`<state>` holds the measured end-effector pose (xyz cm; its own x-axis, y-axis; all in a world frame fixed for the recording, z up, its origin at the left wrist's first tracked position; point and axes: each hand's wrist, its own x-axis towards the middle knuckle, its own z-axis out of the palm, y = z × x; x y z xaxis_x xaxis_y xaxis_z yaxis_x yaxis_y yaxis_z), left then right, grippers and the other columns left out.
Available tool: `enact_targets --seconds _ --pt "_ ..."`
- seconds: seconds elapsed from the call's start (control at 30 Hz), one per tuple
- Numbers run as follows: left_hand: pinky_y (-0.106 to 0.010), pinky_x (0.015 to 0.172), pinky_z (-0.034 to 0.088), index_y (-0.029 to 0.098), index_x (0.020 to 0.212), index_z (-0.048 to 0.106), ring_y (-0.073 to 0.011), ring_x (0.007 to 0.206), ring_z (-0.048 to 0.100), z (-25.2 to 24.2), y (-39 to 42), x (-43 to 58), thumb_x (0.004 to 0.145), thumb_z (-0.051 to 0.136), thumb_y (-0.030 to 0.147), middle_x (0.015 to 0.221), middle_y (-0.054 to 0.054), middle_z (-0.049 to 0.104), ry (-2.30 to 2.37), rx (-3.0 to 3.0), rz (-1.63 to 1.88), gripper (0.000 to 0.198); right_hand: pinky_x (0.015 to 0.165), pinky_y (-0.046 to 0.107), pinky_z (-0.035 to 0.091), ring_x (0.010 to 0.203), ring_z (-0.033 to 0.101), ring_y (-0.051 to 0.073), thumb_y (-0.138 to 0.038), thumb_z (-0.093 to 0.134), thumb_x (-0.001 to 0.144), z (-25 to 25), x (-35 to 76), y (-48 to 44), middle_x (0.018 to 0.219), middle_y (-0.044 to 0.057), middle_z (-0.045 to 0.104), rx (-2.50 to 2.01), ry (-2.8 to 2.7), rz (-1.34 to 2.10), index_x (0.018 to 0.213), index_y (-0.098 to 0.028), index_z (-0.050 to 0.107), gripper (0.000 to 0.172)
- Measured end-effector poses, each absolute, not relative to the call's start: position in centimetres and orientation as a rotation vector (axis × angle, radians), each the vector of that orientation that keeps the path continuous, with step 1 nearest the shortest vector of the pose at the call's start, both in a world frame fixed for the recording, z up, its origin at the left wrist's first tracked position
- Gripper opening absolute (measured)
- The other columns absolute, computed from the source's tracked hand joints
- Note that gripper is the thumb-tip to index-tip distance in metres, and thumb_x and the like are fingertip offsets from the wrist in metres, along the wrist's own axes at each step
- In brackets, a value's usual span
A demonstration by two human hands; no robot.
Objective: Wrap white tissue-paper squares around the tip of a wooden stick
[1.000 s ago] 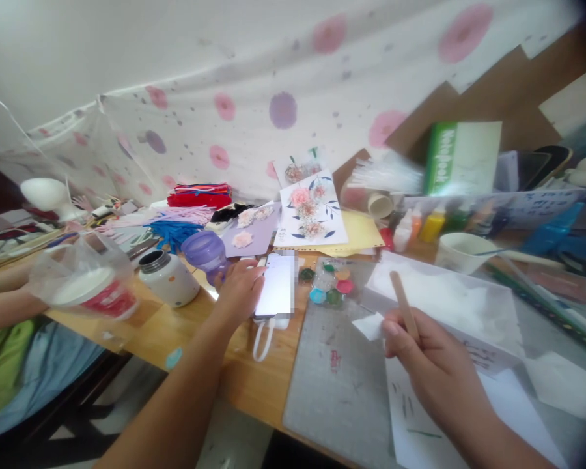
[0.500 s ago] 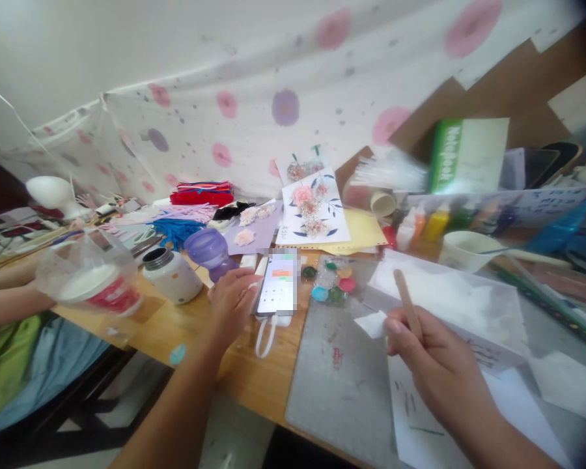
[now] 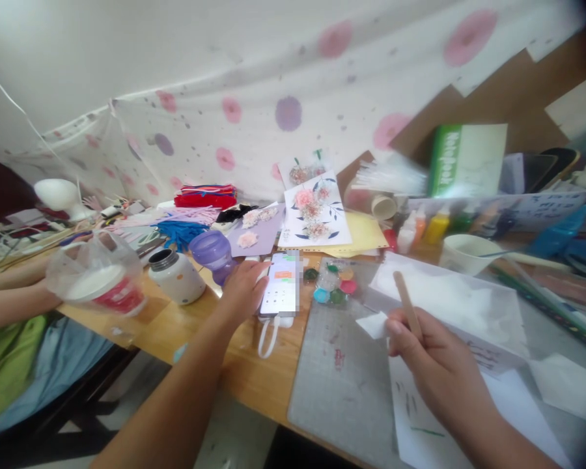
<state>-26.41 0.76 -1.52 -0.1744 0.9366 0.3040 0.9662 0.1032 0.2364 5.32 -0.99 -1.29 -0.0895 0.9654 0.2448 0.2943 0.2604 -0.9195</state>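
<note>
My left hand [image 3: 244,288] reaches over the left edge of a lit smartphone [image 3: 281,286]. Its fingers are stretched out and at least one fingertip is at the screen; it grips nothing. A white strap loop [image 3: 268,339] hangs from the phone's lower end. Closed round a flat wooden craft stick [image 3: 406,301], my right hand [image 3: 432,355] is held above the grey cutting mat [image 3: 339,397]. A small white piece [image 3: 372,325], maybe paper, shows by the right fingertips; whether they pinch it I cannot tell. Beyond that hand lies a box with white filling [image 3: 456,293].
Small paint pots [image 3: 336,284] sit beside the phone. To the left stand a purple cup [image 3: 212,254], a spotted white jar [image 3: 176,277] and a bagged tub [image 3: 102,286]. Another person's arm [image 3: 19,293] rests at the far left. Paint bottles [image 3: 438,225] and a white cup [image 3: 469,253] stand at right.
My left hand has moved slightly right and up, further over the phone's edge. The right hand holds the stick as before. The view has shifted a little.
</note>
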Motion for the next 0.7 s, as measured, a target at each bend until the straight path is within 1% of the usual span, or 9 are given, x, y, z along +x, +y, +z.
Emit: enact_targets --seconds 0.23,0.4,0.5,0.6,0.7 --pt "-0.047 0.104 0.043 0.020 0.130 0.063 -0.0301 0.117 0.056 -1.7 1.8 -26.8 0.093 0.040 0.030 0.122 -0.013 0.063 -2.310 -1.994 -0.520 0.044 0.052 0.024 0.040 0.053 0.048 0.015 -0.040 0.052 0.089 -1.3 5.3 -1.0 0.057 -0.005 0.050 -1.230 -1.569 0.888 0.065 -0.025 0.055 0.028" --pt "-0.047 0.103 0.043 0.023 0.123 0.067 -0.0296 0.115 0.058 -1.8 2.1 -26.8 0.092 0.042 0.030 0.119 -0.012 0.064 -2.335 -1.983 -0.528 0.040 0.053 0.024 0.041 0.054 0.049 0.015 -0.041 0.051 0.089 -1.4 5.4 -1.0 0.058 -0.004 0.051 -1.231 -1.589 0.887 0.066 -0.025 0.055 0.028" --pt "-0.046 0.102 0.044 0.023 0.121 0.068 -0.0289 0.114 0.059 -1.9 2.2 -26.8 0.091 0.044 0.030 0.118 -0.011 0.066 -2.333 -1.985 -0.567 0.039 0.052 0.024 0.040 0.053 0.049 0.015 -0.040 0.052 0.088 -1.4 5.4 -0.9 0.058 -0.004 0.051 -1.222 -1.586 0.887 0.065 -0.025 0.054 0.028" --pt "-0.043 0.101 0.046 0.022 0.122 0.067 -0.0273 0.113 0.059 -1.7 1.8 -27.0 0.091 0.044 0.029 0.118 -0.011 0.066 -2.304 -1.985 -0.643 0.039 0.052 0.024 0.040 0.053 0.049 0.015 -0.038 0.053 0.088 -1.5 5.4 -0.9 0.057 -0.004 0.050 -1.203 -1.577 0.892 0.065 -0.025 0.054 0.027" --pt "-0.044 0.101 0.046 0.020 0.124 0.065 -0.0274 0.113 0.060 -1.6 0.8 -27.1 0.091 0.043 0.029 0.117 -0.011 0.067 -2.267 -1.965 -0.743 0.040 0.051 0.024 0.040 0.052 0.049 0.015 -0.038 0.053 0.089 -1.6 5.4 -0.8 0.056 -0.004 0.050 -1.195 -1.573 0.891 0.064 -0.024 0.053 0.029"
